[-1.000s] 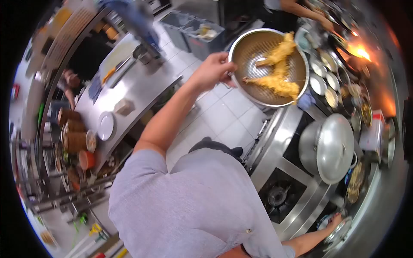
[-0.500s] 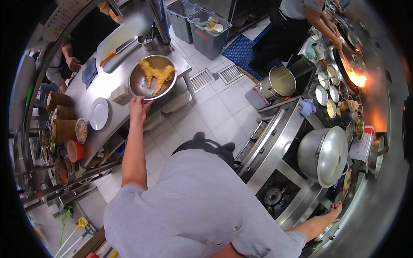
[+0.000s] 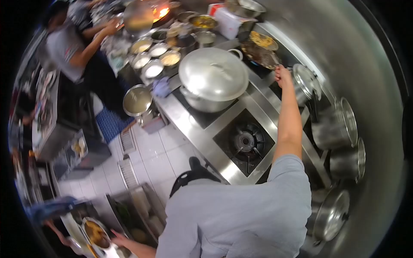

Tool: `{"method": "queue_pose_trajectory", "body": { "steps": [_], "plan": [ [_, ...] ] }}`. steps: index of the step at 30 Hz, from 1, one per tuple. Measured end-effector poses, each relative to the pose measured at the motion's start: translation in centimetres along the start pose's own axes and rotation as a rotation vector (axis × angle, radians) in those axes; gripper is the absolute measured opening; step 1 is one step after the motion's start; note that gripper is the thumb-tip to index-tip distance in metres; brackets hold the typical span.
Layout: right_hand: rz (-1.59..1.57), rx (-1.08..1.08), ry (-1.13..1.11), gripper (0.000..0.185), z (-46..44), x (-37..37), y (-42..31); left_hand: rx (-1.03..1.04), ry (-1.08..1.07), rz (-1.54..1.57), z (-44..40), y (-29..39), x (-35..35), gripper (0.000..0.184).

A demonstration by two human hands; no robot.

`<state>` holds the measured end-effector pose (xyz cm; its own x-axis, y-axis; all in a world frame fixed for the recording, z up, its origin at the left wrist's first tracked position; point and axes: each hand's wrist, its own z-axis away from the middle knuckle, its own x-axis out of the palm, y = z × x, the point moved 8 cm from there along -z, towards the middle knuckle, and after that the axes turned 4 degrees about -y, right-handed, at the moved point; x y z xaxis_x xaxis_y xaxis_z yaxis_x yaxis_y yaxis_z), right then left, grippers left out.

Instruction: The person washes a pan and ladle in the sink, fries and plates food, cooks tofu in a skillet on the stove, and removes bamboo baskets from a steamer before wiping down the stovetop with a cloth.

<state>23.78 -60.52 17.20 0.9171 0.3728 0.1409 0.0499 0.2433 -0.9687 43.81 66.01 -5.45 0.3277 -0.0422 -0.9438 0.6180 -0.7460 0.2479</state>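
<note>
At the lower left, my left hand (image 3: 119, 239) grips the rim of a metal strainer (image 3: 95, 234) with golden fried pieces in it, over the counter. My right hand (image 3: 282, 75) is closed on the handle of a dark pan (image 3: 260, 53) on the back of the stove; brownish food lies in the pan and yellow food lies just behind it. A large lidded pot (image 3: 213, 77) stands left of my right arm, and a lidded steel pot (image 3: 304, 81) stands just right of my right hand.
A bare burner (image 3: 245, 141) lies in front of me. Steel pots (image 3: 334, 129) line the right wall. Bowls of ingredients (image 3: 152, 69) stand at the back left. A co-worker (image 3: 71, 49) handles a flaming wok (image 3: 160, 15). Grey bins (image 3: 79, 150) stand on the left.
The view has swung right toward the stove. The strainer went from over the floor to the counter, with my left hand at its rim. My right hand is now at the pan's handle.
</note>
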Motion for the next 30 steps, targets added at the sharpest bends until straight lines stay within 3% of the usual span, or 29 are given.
{"method": "queue_pose_trajectory", "body": {
  "steps": [1, 2, 3, 5, 8, 9, 11, 13, 14, 16, 19, 22, 24, 30],
  "plan": [
    [0.052, -0.015, 0.024, 0.029, 0.3, 0.0, -0.4, 0.075, 0.122, 0.332, -0.8, 0.0, 1.3, 0.060],
    [0.026, -0.026, 0.043, 0.029, 0.8, -0.5, -0.5, -0.290, -0.016, 0.852, -0.1, -0.7, 4.0, 0.057],
    [0.105, -0.071, 0.110, 0.032, 1.2, -1.3, -1.0, -0.734, 0.060, 1.349, 2.6, 0.4, 5.4, 0.054],
    [0.169, -0.126, 0.180, 0.034, 0.3, -2.8, -1.1, -0.377, -0.210, 1.066, 6.6, 9.5, 4.0, 0.046],
    [0.947, -0.227, 0.513, 0.046, -0.7, -7.9, -2.3, 0.087, -0.477, 0.990, 15.1, 21.6, 6.0, 0.039],
    [0.945, -0.228, 0.518, 0.046, 0.0, -7.8, -2.4, 0.237, -0.619, 0.880, 17.5, 23.7, 8.0, 0.038],
    [1.139, -0.175, 0.738, 0.047, 2.4, -8.1, -3.0, 0.392, -0.945, 0.624, 22.3, 26.1, 10.7, 0.039],
    [1.191, -0.150, 0.746, 0.048, 3.5, -8.1, -2.8, 0.592, -1.117, 0.550, 24.3, 24.7, 16.3, 0.043],
    [1.244, -0.118, 0.752, 0.048, 3.3, -8.6, -2.5, 0.591, -1.117, 0.552, 24.9, 25.4, 15.0, 0.043],
    [1.328, -0.175, 0.676, 0.048, 1.5, -9.9, -1.0, 0.128, -1.360, 0.509, 27.9, 23.7, 13.3, 0.053],
    [1.355, -0.180, 0.600, 0.048, -0.1, -9.7, 0.2, 0.073, -1.364, 0.493, 26.0, 17.4, 20.8, 0.059],
    [1.284, -0.273, 0.397, 0.047, -3.2, -9.5, 2.3, -0.049, -1.344, 0.461, 24.5, 15.7, 21.3, 0.064],
    [0.588, 0.086, 0.193, 0.043, -2.9, -7.8, 4.8, -0.089, -1.369, 0.531, 23.7, 15.2, 21.8, 0.063],
    [0.314, 0.055, 0.119, 0.034, -1.9, -0.7, 2.6, -0.184, -1.283, 0.619, 22.8, 18.8, 21.8, 0.058]
  ]
}}
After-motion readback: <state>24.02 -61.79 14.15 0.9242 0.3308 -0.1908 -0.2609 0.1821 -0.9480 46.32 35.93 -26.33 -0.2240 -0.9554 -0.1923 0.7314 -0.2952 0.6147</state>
